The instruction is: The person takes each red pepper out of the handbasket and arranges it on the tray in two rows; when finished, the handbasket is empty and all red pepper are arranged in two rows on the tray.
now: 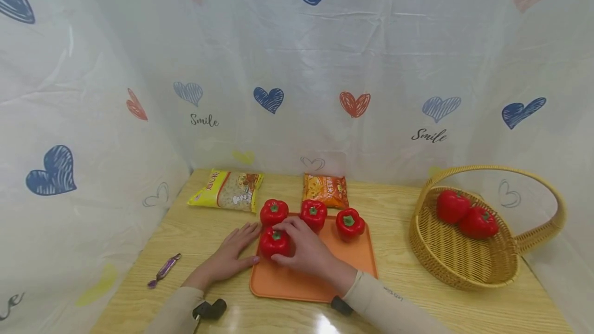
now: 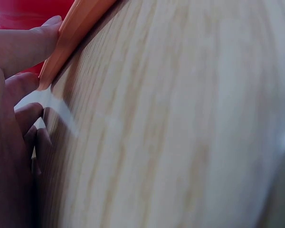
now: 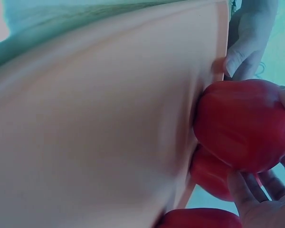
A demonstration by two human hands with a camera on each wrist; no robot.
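My right hand [image 1: 308,251] grips a red bell pepper [image 1: 273,244] at the left side of an orange tray [image 1: 306,285], thumb on the near side and fingers on the far side. In the right wrist view the same bell pepper [image 3: 244,123] sits low against the tray surface. Three more red bell peppers stand along the tray's far part: one at the back left [image 1: 274,212], one in the middle [image 1: 313,214] and one at the right [image 1: 350,224]. My left hand [image 1: 227,255] lies with fingers extended at the tray's left edge, its thumb touching the rim [image 2: 61,45].
A wicker basket [image 1: 464,277] with a tall handle stands at the right, holding two red bell peppers [image 1: 466,215]. Behind the tray lie a yellow food bag [image 1: 227,190] and an orange snack bag [image 1: 325,190]. A purple-wrapped candy [image 1: 164,270] is at the left.
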